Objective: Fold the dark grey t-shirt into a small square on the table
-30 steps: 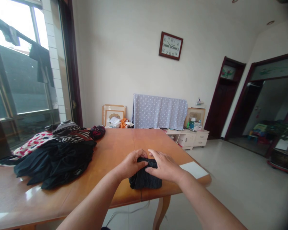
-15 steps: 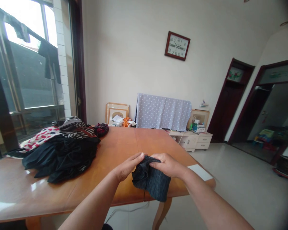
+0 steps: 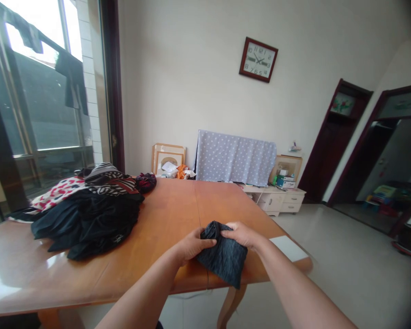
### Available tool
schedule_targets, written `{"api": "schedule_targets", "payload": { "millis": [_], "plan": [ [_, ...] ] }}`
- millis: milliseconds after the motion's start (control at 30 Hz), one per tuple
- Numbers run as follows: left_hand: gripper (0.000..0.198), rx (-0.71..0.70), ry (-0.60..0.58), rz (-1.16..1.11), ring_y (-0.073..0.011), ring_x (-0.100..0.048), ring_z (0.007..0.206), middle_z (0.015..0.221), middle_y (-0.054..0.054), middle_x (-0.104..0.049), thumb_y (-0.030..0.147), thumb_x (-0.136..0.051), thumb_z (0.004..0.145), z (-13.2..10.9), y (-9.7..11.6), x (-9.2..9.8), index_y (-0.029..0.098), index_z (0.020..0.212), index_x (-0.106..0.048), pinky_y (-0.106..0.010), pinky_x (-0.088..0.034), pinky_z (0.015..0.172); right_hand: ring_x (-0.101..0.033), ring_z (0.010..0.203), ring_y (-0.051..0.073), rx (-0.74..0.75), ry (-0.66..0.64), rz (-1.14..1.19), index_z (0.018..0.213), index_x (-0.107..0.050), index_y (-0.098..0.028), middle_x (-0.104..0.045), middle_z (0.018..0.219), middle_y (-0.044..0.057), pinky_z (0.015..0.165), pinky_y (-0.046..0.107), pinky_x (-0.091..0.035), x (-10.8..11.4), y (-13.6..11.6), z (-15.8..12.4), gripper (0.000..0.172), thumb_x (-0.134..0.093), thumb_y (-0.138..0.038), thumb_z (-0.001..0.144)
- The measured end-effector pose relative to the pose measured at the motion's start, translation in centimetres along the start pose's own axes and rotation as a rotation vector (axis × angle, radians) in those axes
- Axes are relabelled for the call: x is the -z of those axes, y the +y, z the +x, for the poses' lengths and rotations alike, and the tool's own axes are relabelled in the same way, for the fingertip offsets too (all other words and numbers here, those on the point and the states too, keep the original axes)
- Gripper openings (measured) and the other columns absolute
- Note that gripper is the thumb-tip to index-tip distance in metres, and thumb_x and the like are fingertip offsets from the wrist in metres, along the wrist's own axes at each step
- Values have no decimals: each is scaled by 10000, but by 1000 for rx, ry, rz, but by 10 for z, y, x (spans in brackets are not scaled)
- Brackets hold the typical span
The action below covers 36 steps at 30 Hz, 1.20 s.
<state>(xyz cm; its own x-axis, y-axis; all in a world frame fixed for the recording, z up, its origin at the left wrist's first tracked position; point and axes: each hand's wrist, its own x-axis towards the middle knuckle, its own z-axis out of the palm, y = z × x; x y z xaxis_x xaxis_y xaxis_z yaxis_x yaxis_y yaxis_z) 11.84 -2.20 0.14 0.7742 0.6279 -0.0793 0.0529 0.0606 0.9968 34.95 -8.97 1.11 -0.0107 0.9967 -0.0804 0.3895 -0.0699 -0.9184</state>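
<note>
A dark grey piece of folded clothing (image 3: 224, 258) hangs between my two hands at the near edge of the wooden table (image 3: 171, 214); its exact kind does not show. My left hand (image 3: 193, 245) is closed on its upper left side, thumb lying across the front. At the upper right, my right hand (image 3: 241, 234) pinches the top edge, thumb in front and fingers behind. The cloth's lower corner hangs down over the table edge.
A heap of clothes (image 3: 89, 219), black, striped and red-spotted, lies on the table's left. A white sheet (image 3: 289, 249) rests at the right corner. Beyond stand a white cabinet (image 3: 283, 202) and something under a dotted cloth (image 3: 234, 157). A clock (image 3: 259, 60) hangs on the wall.
My left hand has shifted lower on the clothing, and its thumb now crosses the front. The cloth has turned and looks flatter. The view has tilted slightly.
</note>
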Motion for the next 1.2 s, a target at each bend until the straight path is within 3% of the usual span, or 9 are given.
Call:
{"api": "schedule_targets", "payload": {
  "millis": [100,167,267,433,567,700,867,1200],
  "plan": [
    [409,58,234,170,-238,-673,938,968,-80,-723,420,-667,800,17,-8,-6,162,1108,-590,-297,-502,753,-645,811,209,21,164,-176,1022,-710,-150,-724,933,60,714,297,-480,5,5,15,410,-690,-488,791],
    [360,80,312,234,-232,-673,890,918,-77,-719,414,-638,815,27,-14,-8,164,1069,-588,-286,-485,701,-657,884,216,53,333,-292,1106,-693,-173,-720,1028,77,757,304,-493,5,9,22,425,-685,-465,798],
    [351,100,349,266,-223,-671,822,855,-68,-714,420,-647,805,38,-21,-8,168,1042,-587,-282,-464,668,-655,992,221,119,515,-413,1173,-671,-200,-695,1143,98,831,316,-498,-1,13,21,419,-657,-439,830],
    [342,88,376,316,-213,-663,777,822,-58,-715,420,-649,799,45,-27,-4,171,1031,-611,-281,-452,667,-650,968,204,302,649,-491,1054,-705,-235,-707,1040,64,864,323,-503,-26,11,-18,289,-517,-420,934],
    [317,52,399,336,-215,-659,800,855,-65,-722,405,-645,804,45,-29,-2,169,1016,-631,-283,-457,682,-627,1020,214,351,687,-586,1125,-675,-248,-676,1083,70,905,345,-503,-55,18,-57,309,-507,-438,948],
    [288,4,454,342,-216,-658,883,968,-85,-726,376,-631,824,46,-28,-1,171,1026,-634,-278,-473,732,-527,1229,275,342,712,-765,1364,-540,-261,-551,1348,99,1037,439,-446,-73,35,-76,500,-580,-421,892],
    [290,-21,566,373,-221,-656,960,1037,-95,-712,368,-544,881,46,-30,5,180,1095,-600,-285,-475,779,-496,1276,290,285,741,-860,1446,-453,-266,-489,1433,98,1054,466,-436,-73,46,-73,629,-603,-340,839],
    [366,-4,600,520,-251,-654,945,1009,-101,-707,439,-569,843,31,-31,25,174,1095,-592,-309,-459,748,-541,1197,257,188,720,-721,1363,-523,-246,-595,1306,76,1043,430,-418,-79,43,-72,552,-562,-243,812]
  ]
}}
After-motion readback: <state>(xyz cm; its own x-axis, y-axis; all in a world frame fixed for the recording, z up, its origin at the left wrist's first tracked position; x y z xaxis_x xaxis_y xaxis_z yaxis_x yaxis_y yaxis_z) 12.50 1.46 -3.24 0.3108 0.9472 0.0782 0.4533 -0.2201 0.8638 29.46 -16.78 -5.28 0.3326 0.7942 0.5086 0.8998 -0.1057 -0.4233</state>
